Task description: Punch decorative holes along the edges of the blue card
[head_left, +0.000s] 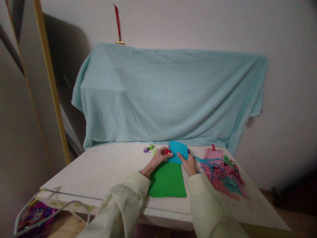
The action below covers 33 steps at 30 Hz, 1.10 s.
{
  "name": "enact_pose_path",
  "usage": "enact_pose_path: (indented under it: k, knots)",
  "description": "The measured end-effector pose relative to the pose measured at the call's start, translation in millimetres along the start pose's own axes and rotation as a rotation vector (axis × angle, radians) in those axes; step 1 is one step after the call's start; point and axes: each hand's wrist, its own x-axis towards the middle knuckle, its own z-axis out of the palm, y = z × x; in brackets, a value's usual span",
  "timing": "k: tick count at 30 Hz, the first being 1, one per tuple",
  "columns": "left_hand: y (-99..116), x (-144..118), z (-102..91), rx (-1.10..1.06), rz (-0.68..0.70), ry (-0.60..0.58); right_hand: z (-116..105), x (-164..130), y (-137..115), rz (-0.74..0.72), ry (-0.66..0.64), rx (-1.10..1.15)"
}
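Blue paper (178, 151) gripped by both hands: left (158, 158), right (190, 164); table (99, 172) bare leftward.

There is one view only, from a camera on the person's head, facing forward and a little down; it sits well back from the left hand (158, 158) and right hand (189, 164), which show small at lower centre; beyond the hands the draped towel (168, 96) and wall (287, 66) fill most of the frame; the sleeves (128, 198) run nearest the lens.
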Motion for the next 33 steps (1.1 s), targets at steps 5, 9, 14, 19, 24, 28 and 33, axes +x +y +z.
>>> enact_pose_path:
  k: [5, 9, 14, 19, 24, 28, 33]
  knots:
    - [3.7, -0.7, 1.3, 0.001, -0.013, 0.005, -0.9, 1.9, 3.2, 0.004, 0.108, -0.007]
    - [5.0, -2.0, 1.8, -0.007, -0.008, -0.012, 0.6, 1.3, 3.6, -0.006, 0.091, 0.002]
    - [3.1, -2.2, 1.2, 0.01, -0.022, -0.009, 1.9, -0.7, 0.4, -0.02, 0.085, -0.001]
    - [0.2, -0.8, 0.7, -0.005, -0.024, 0.002, 1.1, -0.3, -1.6, -0.028, 0.072, 0.007]
    - [0.3, -1.6, 1.7, -0.018, -0.032, -0.032, -0.9, 1.0, -0.9, 0.012, 0.125, 0.024]
    - [1.6, -3.1, 3.6, -0.037, -0.051, -0.039, -0.9, 1.4, -0.1, 0.013, 0.12, 0.021]
    - [3.7, -3.9, 4.1, -0.051, -0.055, -0.058, 0.2, 1.0, 1.2, 0.004, 0.118, 0.008]
